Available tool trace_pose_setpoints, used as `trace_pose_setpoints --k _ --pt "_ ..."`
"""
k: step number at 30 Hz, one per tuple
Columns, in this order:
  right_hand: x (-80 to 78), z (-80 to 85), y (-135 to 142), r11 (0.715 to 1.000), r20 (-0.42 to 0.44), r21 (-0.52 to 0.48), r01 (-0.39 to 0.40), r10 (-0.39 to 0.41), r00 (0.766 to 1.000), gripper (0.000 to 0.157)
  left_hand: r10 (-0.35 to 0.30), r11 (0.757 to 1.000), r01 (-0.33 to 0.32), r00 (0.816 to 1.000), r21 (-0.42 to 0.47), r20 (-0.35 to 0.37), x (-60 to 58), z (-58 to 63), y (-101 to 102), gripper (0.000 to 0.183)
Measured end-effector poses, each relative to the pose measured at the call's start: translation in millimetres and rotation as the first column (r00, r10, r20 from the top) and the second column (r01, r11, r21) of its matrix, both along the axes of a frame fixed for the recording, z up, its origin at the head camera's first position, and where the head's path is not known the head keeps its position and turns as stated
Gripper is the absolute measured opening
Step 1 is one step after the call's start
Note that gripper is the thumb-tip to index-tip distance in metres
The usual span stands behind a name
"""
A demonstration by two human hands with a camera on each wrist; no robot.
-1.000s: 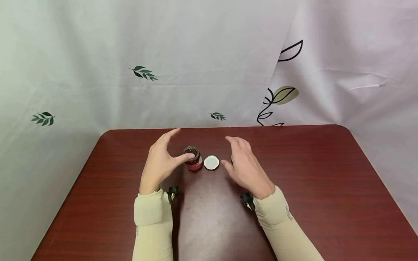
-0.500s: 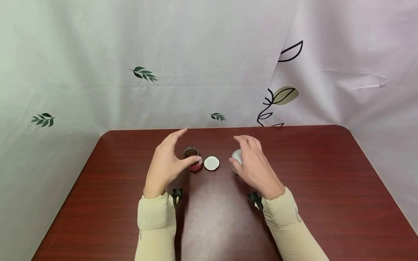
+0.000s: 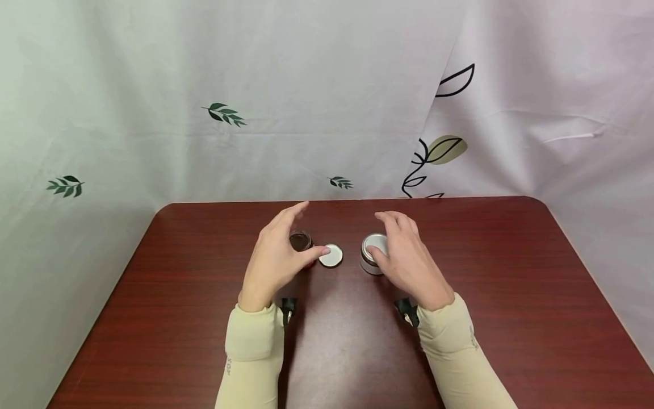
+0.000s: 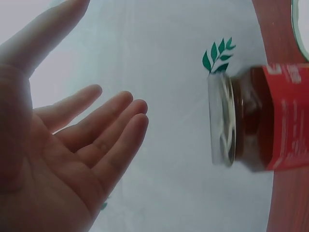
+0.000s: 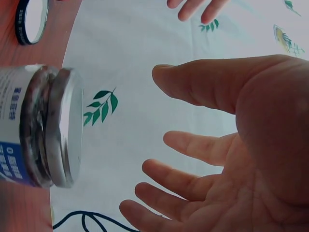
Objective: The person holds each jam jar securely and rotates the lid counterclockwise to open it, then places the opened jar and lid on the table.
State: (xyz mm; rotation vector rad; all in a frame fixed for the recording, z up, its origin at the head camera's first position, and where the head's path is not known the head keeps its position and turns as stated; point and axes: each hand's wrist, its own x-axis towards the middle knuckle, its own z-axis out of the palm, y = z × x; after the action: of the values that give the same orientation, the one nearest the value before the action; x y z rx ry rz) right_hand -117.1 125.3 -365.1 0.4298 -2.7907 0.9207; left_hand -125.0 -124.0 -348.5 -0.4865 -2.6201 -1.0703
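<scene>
My left hand (image 3: pixel 278 258) hovers over an uncovered glass jar with a red label (image 4: pixel 292 121), thumb and fingers spread and holding nothing. From the head view the hand partly covers this jar; its dark contents show through the mouth. Between the hands a loose lid (image 3: pixel 331 256) lies with its white inside up, the left thumb tip overlapping its edge. To the right stands a second jar (image 5: pixel 36 128), upright, with a silver lid and a white and blue label. Above that one my right hand (image 3: pixel 409 258) is held with fingers apart, empty, its thumb overlapping the silver lid in the head view.
The dark red wooden table (image 3: pixel 511 318) has rounded back corners. A pale curtain (image 3: pixel 306 102) with leaf prints hangs right behind its far edge. Small black devices (image 3: pixel 407 311) sit at the wrists, by the cream sleeves (image 3: pixel 255 341).
Both hands have shifted to the right. The left thumb has passed over the red-labelled jar to the lid's edge, and the silver-lidded jar has come into sight beside the right hand.
</scene>
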Motion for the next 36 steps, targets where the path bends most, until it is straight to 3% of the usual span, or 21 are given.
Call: trace_pose_setpoints --k 10,18,36 --pt "-1.0 -2.3 5 1.0 0.014 0.014 -0.013 0.013 1.0 0.062 -0.051 0.999 0.051 0.999 -0.007 0.002 0.9 -3.8 18 0.085" --pt "-2.1 -2.3 7 0.999 0.004 0.034 -0.004 0.004 1.0 0.063 -0.079 0.997 0.08 0.996 -0.022 0.046 2.5 -9.6 35 0.088" --pt "-3.0 -5.9 6 0.998 0.009 0.064 -0.014 0.013 1.0 0.064 -0.112 0.987 0.122 0.989 -0.1 0.098 -6.8 -32.5 53 0.095"
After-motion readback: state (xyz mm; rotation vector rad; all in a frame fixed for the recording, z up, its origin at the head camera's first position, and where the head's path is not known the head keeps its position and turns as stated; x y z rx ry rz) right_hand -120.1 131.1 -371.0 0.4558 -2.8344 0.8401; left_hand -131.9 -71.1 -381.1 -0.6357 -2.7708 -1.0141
